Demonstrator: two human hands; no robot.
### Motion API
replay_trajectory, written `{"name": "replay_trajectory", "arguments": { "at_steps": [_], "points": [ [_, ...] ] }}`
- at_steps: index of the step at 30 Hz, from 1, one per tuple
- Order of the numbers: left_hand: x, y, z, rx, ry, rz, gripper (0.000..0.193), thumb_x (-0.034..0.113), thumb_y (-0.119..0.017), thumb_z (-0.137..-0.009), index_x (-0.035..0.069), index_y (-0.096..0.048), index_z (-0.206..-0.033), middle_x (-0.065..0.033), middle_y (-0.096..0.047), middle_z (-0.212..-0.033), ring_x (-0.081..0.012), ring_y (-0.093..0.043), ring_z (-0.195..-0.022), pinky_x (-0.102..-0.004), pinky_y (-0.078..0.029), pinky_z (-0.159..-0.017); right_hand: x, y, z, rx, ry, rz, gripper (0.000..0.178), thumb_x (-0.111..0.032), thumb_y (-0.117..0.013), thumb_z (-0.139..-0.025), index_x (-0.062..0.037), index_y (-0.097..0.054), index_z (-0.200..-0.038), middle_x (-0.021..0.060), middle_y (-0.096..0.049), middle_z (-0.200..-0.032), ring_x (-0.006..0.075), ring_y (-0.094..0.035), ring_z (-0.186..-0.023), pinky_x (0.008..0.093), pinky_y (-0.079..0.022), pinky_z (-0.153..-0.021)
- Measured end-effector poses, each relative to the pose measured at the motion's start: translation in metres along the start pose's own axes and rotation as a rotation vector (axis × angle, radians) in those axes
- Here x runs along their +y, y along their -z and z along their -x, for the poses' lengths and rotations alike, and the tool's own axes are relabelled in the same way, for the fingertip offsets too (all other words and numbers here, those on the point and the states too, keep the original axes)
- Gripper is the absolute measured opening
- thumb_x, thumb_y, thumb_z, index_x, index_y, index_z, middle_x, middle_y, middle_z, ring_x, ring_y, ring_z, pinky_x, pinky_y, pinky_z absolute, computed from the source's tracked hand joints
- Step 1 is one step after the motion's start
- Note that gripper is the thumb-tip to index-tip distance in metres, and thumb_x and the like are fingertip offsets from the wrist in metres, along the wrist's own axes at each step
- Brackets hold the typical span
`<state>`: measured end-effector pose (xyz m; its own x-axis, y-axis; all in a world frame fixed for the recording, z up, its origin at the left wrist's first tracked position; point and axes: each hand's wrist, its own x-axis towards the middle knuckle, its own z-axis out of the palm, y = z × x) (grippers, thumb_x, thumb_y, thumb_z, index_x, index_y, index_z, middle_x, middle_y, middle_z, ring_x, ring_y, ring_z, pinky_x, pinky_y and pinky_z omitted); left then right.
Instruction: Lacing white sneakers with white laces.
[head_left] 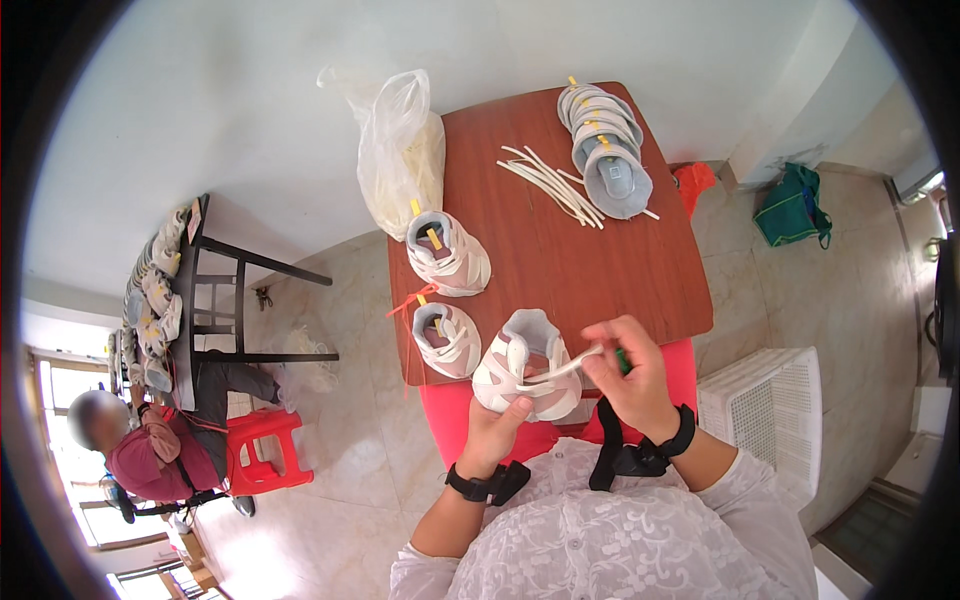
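At the table's near edge, my left hand [492, 428] is closed on the lower side of a white and pale pink shoe upper [552, 402] with a grey lining. My right hand [640, 385] pinches a white shoelace [566, 370], drawn taut from the upper's eyelet area toward the right. A small green object [624, 361], perhaps a tool handle, shows between the right fingers; the rest of it is hidden. Just left of the held upper sits a matching shoe upper [447, 342]. Behind that one stands another upper [449, 255] with a yellow tab; a thin red string [412, 299] lies between them.
Loose white laces [550, 185] lie beside a row of nested shoe uppers [606, 150] on the brown table [560, 270]. A plastic bag [403, 160] stands at its far left corner. White crate [765, 420] at right; a seated person [165, 455] works by another table at left.
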<state>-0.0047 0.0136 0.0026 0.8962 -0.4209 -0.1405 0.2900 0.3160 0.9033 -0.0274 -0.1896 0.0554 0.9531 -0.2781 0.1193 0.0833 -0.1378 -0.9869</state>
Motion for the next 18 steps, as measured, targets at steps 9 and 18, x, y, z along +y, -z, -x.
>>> {"name": "replay_trajectory", "arguments": {
  "at_steps": [9,18],
  "points": [
    [0.000,-0.010,0.003,-0.094,-0.103,-0.337,0.033,0.009,-0.062,-0.092,0.000,-0.053,-0.122,-0.0057,-0.059,-0.115,-0.0150,-0.057,-0.104,-0.0297,-0.048,-0.087,-0.001,-0.027,0.008,-0.175,0.349,0.510,0.019,-0.015,-0.077,-0.073,-0.0073,-0.062,-0.082,0.0036,-0.051,-0.079,0.0195,-0.057,-0.058,0.0326,-0.045,-0.047],
    [-0.002,-0.011,0.009,-0.043,0.018,-0.244,0.027,0.001,-0.049,-0.094,0.001,-0.055,-0.120,-0.0037,-0.060,-0.112,-0.0126,-0.057,-0.101,-0.0274,-0.048,-0.084,0.006,-0.022,0.004,-0.350,0.221,0.108,0.012,-0.010,-0.069,-0.079,-0.0027,-0.059,-0.081,0.0079,-0.050,-0.080,0.0234,-0.055,-0.062,0.0340,-0.043,-0.054]
  ]
}}
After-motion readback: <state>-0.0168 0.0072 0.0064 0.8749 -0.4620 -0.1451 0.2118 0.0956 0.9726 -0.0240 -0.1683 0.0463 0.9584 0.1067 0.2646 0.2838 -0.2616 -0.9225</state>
